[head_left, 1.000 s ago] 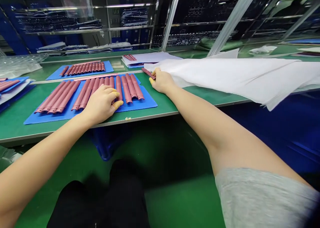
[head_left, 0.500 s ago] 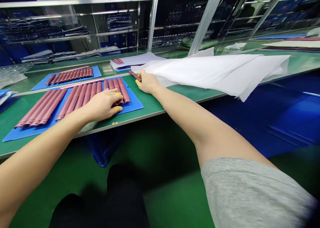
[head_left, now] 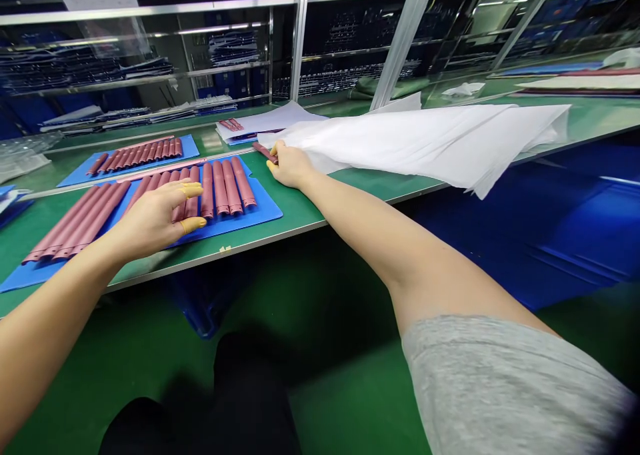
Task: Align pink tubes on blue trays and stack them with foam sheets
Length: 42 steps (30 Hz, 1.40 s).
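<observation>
Several maroon curved strips [head_left: 220,187] lie side by side on a blue mat [head_left: 260,208] on the green bench. My left hand [head_left: 155,216] rests on the middle strips with fingers spread; yellow finger cots cover the thumb and forefinger. My right hand [head_left: 289,165] reaches to the edge of a pile of white sheets [head_left: 425,142]. Its fingers pinch one maroon strip [head_left: 262,151] that sticks out from under the pile.
A second blue mat [head_left: 187,154] with more maroon strips lies farther back. A small stack of paper [head_left: 280,118] holds a few strips behind the right hand. Metal uprights and dark shelving stand beyond the bench. The bench edge [head_left: 310,227] runs close to my knees.
My left hand slid left along the strips and its fingers spread. My right hand stayed at the edge of the white sheets, pinching the strip. The camera turned a little to the right.
</observation>
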Available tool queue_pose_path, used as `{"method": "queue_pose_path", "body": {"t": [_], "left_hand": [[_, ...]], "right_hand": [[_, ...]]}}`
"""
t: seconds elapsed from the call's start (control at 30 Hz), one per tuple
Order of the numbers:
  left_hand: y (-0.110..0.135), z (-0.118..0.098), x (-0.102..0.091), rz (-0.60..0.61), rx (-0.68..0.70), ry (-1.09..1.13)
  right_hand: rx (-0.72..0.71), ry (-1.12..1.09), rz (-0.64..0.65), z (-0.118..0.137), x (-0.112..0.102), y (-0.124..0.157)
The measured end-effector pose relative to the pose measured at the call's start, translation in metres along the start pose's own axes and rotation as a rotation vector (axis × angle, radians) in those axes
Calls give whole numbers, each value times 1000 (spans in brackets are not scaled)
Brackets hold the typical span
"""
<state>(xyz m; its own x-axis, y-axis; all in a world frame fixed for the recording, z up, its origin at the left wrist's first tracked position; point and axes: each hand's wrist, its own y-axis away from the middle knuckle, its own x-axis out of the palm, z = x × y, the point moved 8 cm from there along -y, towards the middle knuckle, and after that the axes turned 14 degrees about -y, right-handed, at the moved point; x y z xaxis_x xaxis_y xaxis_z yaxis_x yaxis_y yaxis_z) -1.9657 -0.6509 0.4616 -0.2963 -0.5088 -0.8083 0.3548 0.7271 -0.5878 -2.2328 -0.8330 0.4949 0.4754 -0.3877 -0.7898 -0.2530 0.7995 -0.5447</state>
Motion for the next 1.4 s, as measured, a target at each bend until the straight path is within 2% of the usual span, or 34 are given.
{"method": "queue_pose_path", "body": {"t": [0.1,0.27,0.37,0.43,0.6,0.83,0.97,1.17,1.27,1.33,1.4], "left_hand": [[16,22,-19,-91,-73,-3],[57,78,-51,-166,-265,-8],[86,105,-59,-190,-392,-15],[102,113,-57,-202,-436,-6],[127,102,-54,-371,-383,-86],[136,88,-59,-529,-314,-209],[118,70,-54,-491,-219,-199],[64,33,-17,-347,53,-73],[59,32,-14,-373,34,-73],[70,36,-25,-449,-43,-112],[92,40,-42,-570,-150,-177]], "right_hand": [[-1,0,-2,1,0,-1],[10,22,-34,-5,0,-9],[38,49,-45,-9,2,-14],[47,60,-41,-8,2,-14],[81,93,-6,1,1,-8],[139,98,5,9,0,-3],[168,116,12,11,0,-2],[173,111,1,12,-1,0],[179,116,13,11,0,0],[177,119,16,11,0,0],[177,119,12,9,0,-1]]}}
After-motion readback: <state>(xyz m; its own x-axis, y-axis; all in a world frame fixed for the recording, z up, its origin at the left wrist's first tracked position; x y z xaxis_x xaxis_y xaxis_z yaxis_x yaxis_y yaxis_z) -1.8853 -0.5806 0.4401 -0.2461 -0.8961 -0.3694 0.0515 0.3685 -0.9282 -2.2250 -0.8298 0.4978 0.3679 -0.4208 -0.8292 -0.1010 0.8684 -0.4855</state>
